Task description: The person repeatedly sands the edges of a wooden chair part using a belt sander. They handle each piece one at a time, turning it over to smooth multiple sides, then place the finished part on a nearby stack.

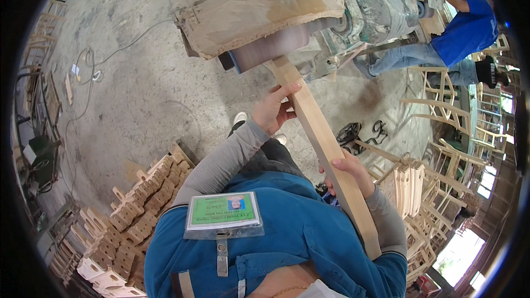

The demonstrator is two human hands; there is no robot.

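Note:
A long, pale wooden bar [320, 127] slants from the sanding drum down to my right forearm. My left hand [274, 107] grips it near its far end, thumb on the top face and fingers at the side. Farther down the bar, my right hand [352, 172] is closed around it, thumb on top. The bar's far end meets the underside of the blurred, turning sanding drum [270, 46], so the exact contact is hard to see. A worn, dusty cover [265, 14] hangs over the drum.
Stacked wooden parts [127, 223] stand at my lower left, and more upright pieces [408, 187] at my right. Black straps [353, 135] lie on the concrete floor [165, 94]. A co-worker in a blue shirt [466, 27] works at the far right near chair frames [441, 107].

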